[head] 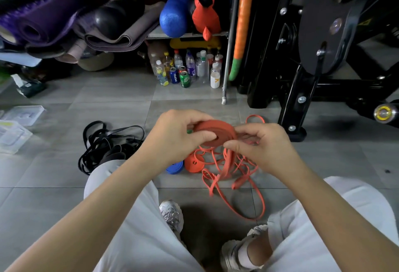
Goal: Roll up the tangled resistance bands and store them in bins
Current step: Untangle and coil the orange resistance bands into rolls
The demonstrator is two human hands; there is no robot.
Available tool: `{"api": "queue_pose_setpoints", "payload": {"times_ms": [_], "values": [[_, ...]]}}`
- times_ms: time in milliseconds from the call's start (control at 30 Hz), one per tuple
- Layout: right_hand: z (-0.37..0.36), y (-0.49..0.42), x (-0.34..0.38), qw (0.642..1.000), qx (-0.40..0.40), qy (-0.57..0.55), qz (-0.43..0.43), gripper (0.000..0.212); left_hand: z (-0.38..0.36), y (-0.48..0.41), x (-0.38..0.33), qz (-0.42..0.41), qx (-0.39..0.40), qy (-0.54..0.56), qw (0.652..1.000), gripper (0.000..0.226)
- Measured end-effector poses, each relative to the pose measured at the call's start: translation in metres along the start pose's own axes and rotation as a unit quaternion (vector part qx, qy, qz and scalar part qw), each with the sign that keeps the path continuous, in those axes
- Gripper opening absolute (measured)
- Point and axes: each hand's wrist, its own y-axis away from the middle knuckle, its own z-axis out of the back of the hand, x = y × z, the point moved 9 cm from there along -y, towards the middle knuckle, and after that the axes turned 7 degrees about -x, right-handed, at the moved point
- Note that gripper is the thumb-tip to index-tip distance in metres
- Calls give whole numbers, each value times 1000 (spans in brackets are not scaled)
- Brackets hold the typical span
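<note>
Grey floor [108,94], black band heap [108,146], bottles [190,66] behind, loose red band [227,163]; left hand [172,135] and right hand [263,142] pinching red coil [213,131]

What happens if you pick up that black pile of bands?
The black bands would probably flop and dangle, since they lie in loose thin loops. They would likely come up as one clump, because the loops cross each other.

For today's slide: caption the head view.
Left hand and right hand hold a red band roll above tangled red bands.

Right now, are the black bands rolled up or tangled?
Tangled: the black bands lie on the floor in a loose heap of crossing loops.
</note>
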Motion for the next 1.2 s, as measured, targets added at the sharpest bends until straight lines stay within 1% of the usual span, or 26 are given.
{"api": "queue_pose_setpoints", "payload": {"times_ms": [67, 100, 167, 233, 300, 367, 400, 433, 467, 500, 533, 567, 600, 633, 667, 733, 800, 900, 967, 1033, 1100, 1133, 1200], "values": [[-3, 2, -3, 999, 11, -28, -11, 27, 4, 1, 6, 32, -21, 112, 993, 30], [-3, 2, -4, 998, 10, -62, -20, 22, 5, 1, 7, 38, -30, 153, 987, 31], [-3, 2, -2, 988, -2, -151, -41, 18, 5, 4, 10, 63, -50, 245, 966, 26], [-3, -1, 1, 975, -10, -218, -47, 19, -2, 10, 17, 105, -64, 361, 924, 25], [-3, -4, 6, 966, -15, -253, -40, 20, -16, 16, 23, 152, -60, 476, 864, 24], [-2, -6, 10, 973, -25, -229, -4, 17, -32, 23, 28, 190, -42, 560, 805, 23], [-1, -5, 12, 979, -29, -201, 14, 16, -37, 26, 30, 206, -36, 577, 789, 25], [0, -5, 13, 983, -30, -180, 21, 14, -40, 27, 35, 220, -35, 575, 787, 26], [1, -5, 11, 985, -29, -167, 20, 13, -40, 28, 39, 223, -34, 550, 804, 26], [2, -4, 9, 987, -27, -155, 15, 13, -35, 26, 41, 206, -36, 485, 849, 24], [2, -4, 6, 991, -24, -130, 14, 13, -25, 23, 39, 167, -41, 384, 907, 23], [2, -3, 4, 996, -19, -87, 19, 13, -15, 19, 33, 116, -42, 269, 955, 25], [0, -3, 2, 999, -9, -31, 29, 13, -9, 15, 24, 72, -33, 169, 982, 27], [-3, -3, 2, 999, 4, 22, 42, 16, -6, 12, 16, 39, -12, 92, 995, 28], [-6, -2, 2, 997, 17, 57, 52, 19, -7, 10, 8, 12, 16, 27, 999, 25], [-11, 0, 4, 995, 31, 72, 58, 23, -12, 7, -4, -23, 72, -81, 994, 16], [-12, 2, 5, 996, 30, 64, 57, 25, -15, 4, -4, -18, 107, -128, 986, 15], [-13, 3, 4, 996, 32, 55, 58, 27, -21, 5, -4, -14, 153, -183, 971, 21], [-14, 2, 9, 992, 36, 87, 87, 34, -30, 8, -9, -52, 171, -260, 949, 24], [-15, 0, 16, 986, 35, 118, 114, 39, -35, 6, -15, -87, 160, -315, 931, 21], [-9, -2, 17, 990, 14, 97, 103, 29, -32, 1, -19, -93, 136, -311, 936, 18], [-4, -4, 16, 994, -3, 61, 87, 22, -28, -1, -18, -79, 129, -283, 947, 17], [5, -5, 12, 997, -29, 6, 66, 18, -21, -4, -15, -40, 118, -196, 973, 14]]}}
